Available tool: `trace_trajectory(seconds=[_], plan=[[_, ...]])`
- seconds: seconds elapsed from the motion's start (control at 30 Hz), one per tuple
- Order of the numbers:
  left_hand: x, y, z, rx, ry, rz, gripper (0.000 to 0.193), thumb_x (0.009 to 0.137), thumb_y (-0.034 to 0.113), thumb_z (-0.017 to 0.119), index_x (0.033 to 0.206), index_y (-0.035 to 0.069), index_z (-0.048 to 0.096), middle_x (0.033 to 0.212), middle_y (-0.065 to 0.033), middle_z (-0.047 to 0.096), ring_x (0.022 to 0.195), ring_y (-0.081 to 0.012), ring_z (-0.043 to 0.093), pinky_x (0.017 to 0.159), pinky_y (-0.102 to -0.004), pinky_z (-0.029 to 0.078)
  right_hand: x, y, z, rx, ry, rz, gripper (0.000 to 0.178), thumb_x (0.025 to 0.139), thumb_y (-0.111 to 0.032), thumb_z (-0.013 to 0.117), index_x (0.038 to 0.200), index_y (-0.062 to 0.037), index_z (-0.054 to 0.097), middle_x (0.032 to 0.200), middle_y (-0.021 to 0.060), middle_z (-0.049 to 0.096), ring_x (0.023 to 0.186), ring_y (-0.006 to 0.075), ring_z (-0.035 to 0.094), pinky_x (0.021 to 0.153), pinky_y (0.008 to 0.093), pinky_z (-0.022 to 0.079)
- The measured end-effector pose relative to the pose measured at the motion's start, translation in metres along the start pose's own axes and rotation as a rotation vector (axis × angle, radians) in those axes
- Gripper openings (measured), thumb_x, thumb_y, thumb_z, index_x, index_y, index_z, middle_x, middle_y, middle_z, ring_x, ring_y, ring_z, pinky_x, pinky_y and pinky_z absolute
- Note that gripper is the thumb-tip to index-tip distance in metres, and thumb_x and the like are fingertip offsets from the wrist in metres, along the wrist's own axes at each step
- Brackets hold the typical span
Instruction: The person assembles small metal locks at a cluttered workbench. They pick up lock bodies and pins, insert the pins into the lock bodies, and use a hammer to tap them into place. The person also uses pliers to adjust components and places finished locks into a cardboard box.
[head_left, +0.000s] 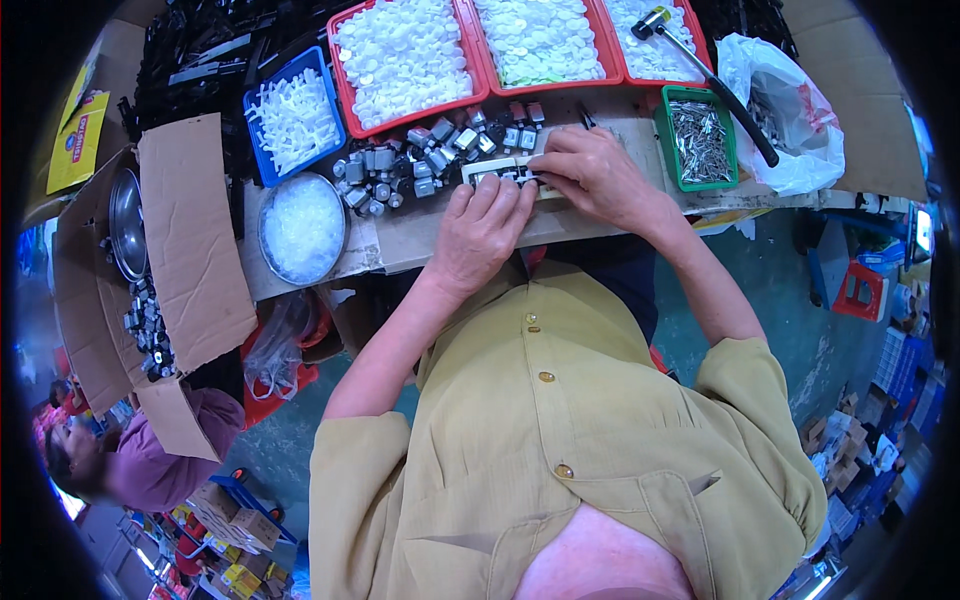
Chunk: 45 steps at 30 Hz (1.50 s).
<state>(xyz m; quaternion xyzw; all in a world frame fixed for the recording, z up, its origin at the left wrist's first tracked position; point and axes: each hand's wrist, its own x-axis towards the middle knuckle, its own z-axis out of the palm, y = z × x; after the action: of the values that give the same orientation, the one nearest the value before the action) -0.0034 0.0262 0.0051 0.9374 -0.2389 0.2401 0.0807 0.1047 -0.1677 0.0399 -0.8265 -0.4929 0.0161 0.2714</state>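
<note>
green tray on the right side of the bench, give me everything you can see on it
The green tray is a small rectangular bin, plastic by the look, with raised walls. It sits flat on the bench at its right end, below the red trays. It is filled with thin silvery metal pins, loosely heaped. A black-handled hammer lies across its upper right corner. A white bag lies beside it. Neither hand touches it.

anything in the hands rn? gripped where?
Both hands press on a pale strip jig on the bench: left hand fingertips on its near edge, right hand on its right end. Not lifted; true grip can't be told.
</note>
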Motion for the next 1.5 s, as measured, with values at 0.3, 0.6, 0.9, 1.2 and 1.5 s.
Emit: trace_trajectory(seconds=[0.3,0.6,0.9,1.2,1.5], plan=[[0.000,-0.002,0.003,-0.008,0.048,0.009,0.033,0.082,0.016,0.070,0.114,0.008,0.068,0.105,-0.0096,0.058,0.101,-0.0294,0.057,0.081,-0.0423,0.045,0.001,-0.023,-0.003,-0.363,-0.087,-0.019,0.015,0.080,-0.016,0.062,0.092,-0.0086,0.066,0.099,0.0064,0.059,0.104,0.0237,0.057,0.091,0.0443,0.044],[0.007,-0.018,-0.049,-1.595,-0.028,-0.832,0.107,0.061,0.035,0.093,0.151,0.014,0.039,0.114,-0.0099,0.061,0.099,-0.0267,0.061,0.083,-0.0356,0.051,-0.021,-0.019,-0.122,1.720,0.221,-0.147,0.092,0.083,-0.037,0.079,0.155,-0.0075,0.028,0.144,0.0199,0.048,0.112,0.0285,0.065,0.092,0.0372,0.051],[-0.001,-0.069,-0.096,-2.833,0.467,-0.489,0.128,0.065,0.038,0.090,0.159,0.028,0.003,0.164,-0.0190,-0.001,0.141,-0.0546,0.025,0.090,-0.0634,0.053,-0.129,0.168,-0.167,0.129,0.565,0.746,0.020,0.096,-0.017,0.065,0.106,-0.0009,0.070,0.093,0.0051,0.070,0.082,0.0116,0.065,0.076,0.0265,0.052],[-0.009,-0.136,-0.115,-0.937,0.345,-1.095,0.021,0.092,0.008,0.068,0.110,-0.004,0.070,0.091,-0.0060,0.069,0.080,-0.0130,0.065,0.066,-0.0238,0.047,-0.171,0.253,-0.165,-0.510,0.199,0.926,0.035,0.080,-0.023,0.074,0.105,0.0005,0.063,0.093,0.0182,0.068,0.091,0.0341,0.067,0.080,0.0427,0.051],[0.036,-0.228,-0.056,-0.107,0.121,-0.799,0.024,0.079,0.020,0.077,0.092,0.000,0.076,0.084,-0.0166,0.072,0.075,-0.0263,0.070,0.072,-0.0368,0.054,-0.174,0.276,-0.165,-0.370,0.238,0.893,0.038,0.073,-0.008,0.066,0.110,0.0001,0.063,0.081,0.0075,0.063,0.073,0.0178,0.060,0.068,0.0328,0.049]])
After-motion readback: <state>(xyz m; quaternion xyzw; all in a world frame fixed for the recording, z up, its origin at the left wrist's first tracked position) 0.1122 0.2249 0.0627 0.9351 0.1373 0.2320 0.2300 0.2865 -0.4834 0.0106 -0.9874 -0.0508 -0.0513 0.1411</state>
